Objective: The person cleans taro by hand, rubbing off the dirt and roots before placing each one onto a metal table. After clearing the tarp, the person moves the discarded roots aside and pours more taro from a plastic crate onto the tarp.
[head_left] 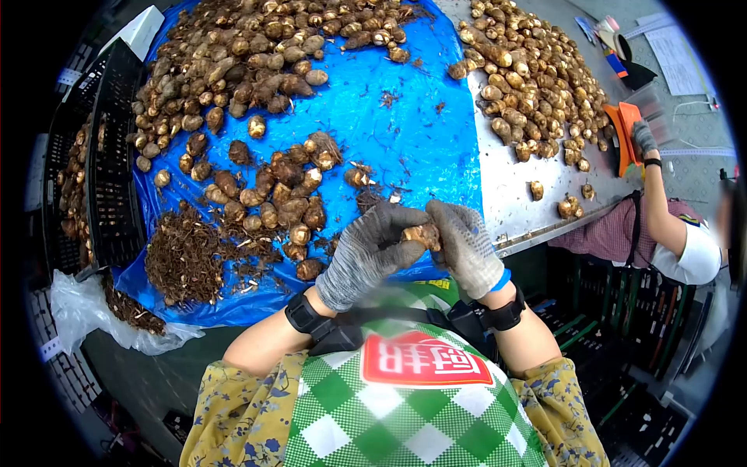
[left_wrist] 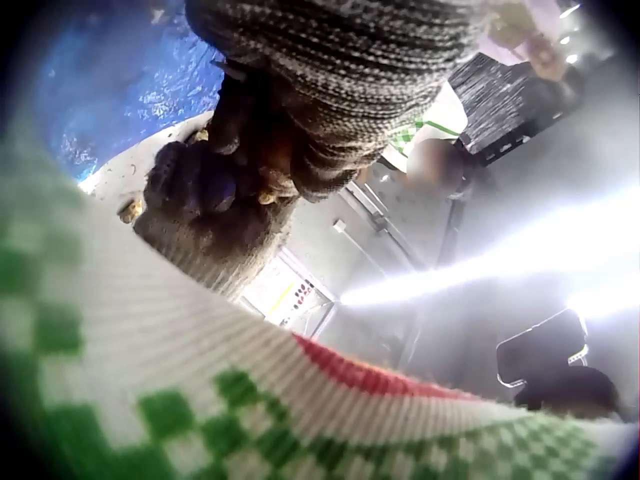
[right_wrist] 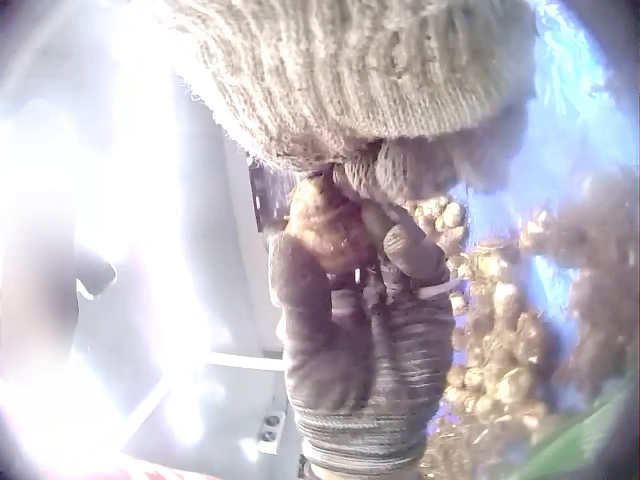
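Note:
A small brown taro corm point(head_left: 422, 235) is between my two gloved hands, above the near edge of the blue sheet. My left hand point(head_left: 364, 253), in a grey knit glove, grips it between thumb and fingers. From the other side my right hand point(head_left: 469, 251) has curled fingertips and thumb on its end. The right wrist view shows the taro's pale-brown, ringed skin above the left palm, with the right glove point(right_wrist: 360, 80) over it. In the left wrist view the grey glove point(left_wrist: 350, 90) mostly hides the taro in shadow.
A blue sheet point(head_left: 405, 124) bears a big taro heap point(head_left: 233, 54) and a pile of root fibres point(head_left: 183, 261). More taro point(head_left: 537, 78) lies on the metal table point(head_left: 506, 183). Black crates point(head_left: 117, 156) stand left. Another person's gloved hand point(head_left: 644, 136) holds an orange tool point(head_left: 625, 136).

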